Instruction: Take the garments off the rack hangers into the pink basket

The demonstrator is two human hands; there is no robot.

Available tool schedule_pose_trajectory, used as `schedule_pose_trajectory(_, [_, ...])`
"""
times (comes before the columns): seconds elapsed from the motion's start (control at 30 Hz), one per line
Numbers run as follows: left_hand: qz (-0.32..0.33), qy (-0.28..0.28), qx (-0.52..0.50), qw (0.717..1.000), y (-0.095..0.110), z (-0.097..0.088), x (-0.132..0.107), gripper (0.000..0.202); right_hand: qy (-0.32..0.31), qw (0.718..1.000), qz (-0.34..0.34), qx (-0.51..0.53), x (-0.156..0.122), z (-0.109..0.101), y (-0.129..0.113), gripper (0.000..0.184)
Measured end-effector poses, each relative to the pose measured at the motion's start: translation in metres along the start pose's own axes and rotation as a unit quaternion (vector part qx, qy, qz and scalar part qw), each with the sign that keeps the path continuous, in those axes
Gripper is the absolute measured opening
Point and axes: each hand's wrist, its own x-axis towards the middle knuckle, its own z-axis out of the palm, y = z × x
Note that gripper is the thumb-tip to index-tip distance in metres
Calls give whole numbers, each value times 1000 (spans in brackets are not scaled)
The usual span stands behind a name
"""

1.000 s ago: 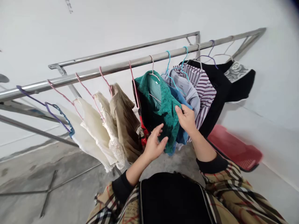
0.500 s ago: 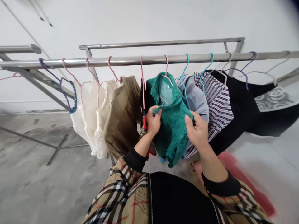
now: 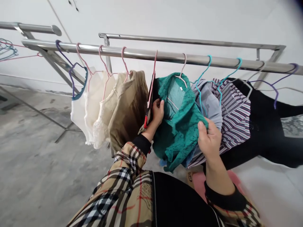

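A plain white wall (image 3: 189, 15) behind everything and a grey concrete floor (image 3: 35, 164) below, all in the single head view. Across the middle, a long stainless steel drying rail (image 3: 165, 56), with a second, thinner steel rail (image 3: 189, 40) behind it. Along the front rail, thin coated hangers (image 3: 239, 63) in purple, pink, turquoise and white, each one hooked over the tube. On the left part, a white sleeveless top (image 3: 78, 116), a cream lace top (image 3: 101, 132) and a beige-brown blouse (image 3: 127, 110), hanging close together and touching. Near the middle, on a pale hanger, a green lace shirt (image 3: 180, 132), hanging below the front rail. The right hand (image 3: 209, 138) closed on the lower right edge of this shirt, thumb on the front side. The left hand (image 3: 156, 114) raised at the shirt's left edge, fingers curled, just beside a thin pink hanger (image 3: 151, 75) and a dark garment (image 3: 150, 94); whether pinching the lace or only touching it, impossible to tell. To the right, a pale blue-grey shirt (image 3: 213, 110), a purple and white striped shirt (image 3: 234, 116) and a long black garment (image 3: 267, 132). Under the right forearm, a pink plastic basket (image 3: 199, 183), partly hidden. At the bottom, plaid sleeves (image 3: 123, 186) with black cuffs, and a black front panel (image 3: 182, 198).
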Motion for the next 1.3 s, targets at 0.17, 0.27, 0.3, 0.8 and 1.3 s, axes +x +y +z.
schedule_pose_trajectory(0.17, [-38, -150, -29, 987, 23, -9, 2, 25, 29, 999, 12, -37, -2, 8, 7, 35])
schedule_pose_trajectory(0.27, [-44, -247, -60, 966, 35, -23, -3, 32, 65, 996, 26, -61, 1, 8, 11, 38])
schedule_pose_trajectory(0.3, [-49, -264, -66, 961, 37, -27, -3, 33, 74, 995, 33, -62, 2, 8, 13, 38])
schedule_pose_trajectory(0.8, [-17, -199, 117, 973, -27, -45, -15, 37, 106, 991, 83, -22, 0, 14, 33, 37])
schedule_pose_trajectory(1.3, [-51, -264, 69, 961, -45, -38, -9, 22, 109, 990, 73, -47, -1, 14, 8, 36])
